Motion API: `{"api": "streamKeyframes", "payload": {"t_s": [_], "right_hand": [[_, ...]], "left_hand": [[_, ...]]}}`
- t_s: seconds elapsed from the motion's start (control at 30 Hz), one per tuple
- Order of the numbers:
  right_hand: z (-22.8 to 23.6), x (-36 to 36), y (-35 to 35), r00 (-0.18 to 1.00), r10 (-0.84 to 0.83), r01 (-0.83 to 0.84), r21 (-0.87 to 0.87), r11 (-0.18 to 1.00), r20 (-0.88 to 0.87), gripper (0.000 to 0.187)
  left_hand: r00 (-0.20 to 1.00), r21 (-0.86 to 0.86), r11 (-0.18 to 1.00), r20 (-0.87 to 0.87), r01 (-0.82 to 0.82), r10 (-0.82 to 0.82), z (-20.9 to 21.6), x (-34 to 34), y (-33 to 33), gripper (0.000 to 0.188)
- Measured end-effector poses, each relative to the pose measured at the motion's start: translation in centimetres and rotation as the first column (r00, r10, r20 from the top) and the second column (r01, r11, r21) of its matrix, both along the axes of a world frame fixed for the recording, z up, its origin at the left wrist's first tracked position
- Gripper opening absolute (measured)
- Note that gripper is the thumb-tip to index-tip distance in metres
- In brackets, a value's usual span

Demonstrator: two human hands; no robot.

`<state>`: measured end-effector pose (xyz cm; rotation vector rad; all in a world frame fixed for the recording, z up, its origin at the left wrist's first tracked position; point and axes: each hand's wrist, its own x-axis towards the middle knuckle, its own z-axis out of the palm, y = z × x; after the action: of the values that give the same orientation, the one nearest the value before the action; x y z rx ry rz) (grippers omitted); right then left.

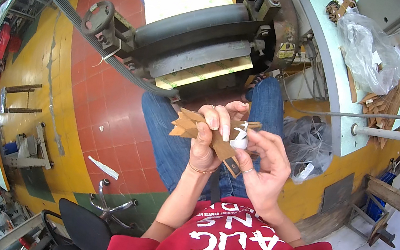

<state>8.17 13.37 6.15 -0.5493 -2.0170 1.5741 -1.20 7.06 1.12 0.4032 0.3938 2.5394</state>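
Above my lap, my left hand is closed round a bundle of flat brown leather-like pieces. Their pointed ends fan out to the left of the hand. A narrower brown end with a small hole sticks out below, near my right wrist. My right hand pinches a small white rounded thing against the bundle, between thumb and fingers. Thin white strips stand up from it beside my left fingertips. What exactly the white thing is cannot be made out.
In front of my knees stands a roller machine with a handwheel. A pale table at the right carries a clear plastic bag and more brown pieces. A plastic bag lies below it; an office chair stands behind left.
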Motion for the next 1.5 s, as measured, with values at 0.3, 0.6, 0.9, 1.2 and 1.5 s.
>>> {"api": "streamKeyframes", "payload": {"t_s": [0.3, 0.6, 0.9, 1.2, 1.5], "right_hand": [[0.1, -0.2, 1.4, 0.996, 0.039, -0.079, -0.555, 0.828, -0.084, 0.05], [-0.3, 0.4, 1.6, 0.995, 0.032, -0.076, -0.508, 0.858, -0.094, 0.056], [3.5, -1.1, 13.1, 0.899, -0.399, 0.424, 0.13, 0.896, -0.182, 0.024], [4.3, -5.3, 31.4, 0.616, -0.788, 0.468, 0.808, 0.357, -0.009, 0.024], [3.8, -4.7, 29.7, 0.406, -0.911, 0.194, 0.981, 0.017, -0.065, 0.033]], "left_hand": [[0.994, -0.169, 0.985, -0.111, -0.029, 0.01, -0.4, -0.1, -0.4, 0.033], [0.997, -0.168, 0.985, -0.074, -0.029, 0.017, -0.2, -0.1, -0.2, 0.031], [0.891, 0.213, 0.97, 0.409, 0.118, -0.198, -0.9, -1.7, -1.7, 0.033], [0.697, -0.264, 0.916, 0.717, 0.3, -0.022, -2.7, -0.9, -2.5, 0.024], [0.736, -0.369, 0.861, 0.677, 0.349, -0.008, -3.9, -1.1, -4.6, 0.029]]}}
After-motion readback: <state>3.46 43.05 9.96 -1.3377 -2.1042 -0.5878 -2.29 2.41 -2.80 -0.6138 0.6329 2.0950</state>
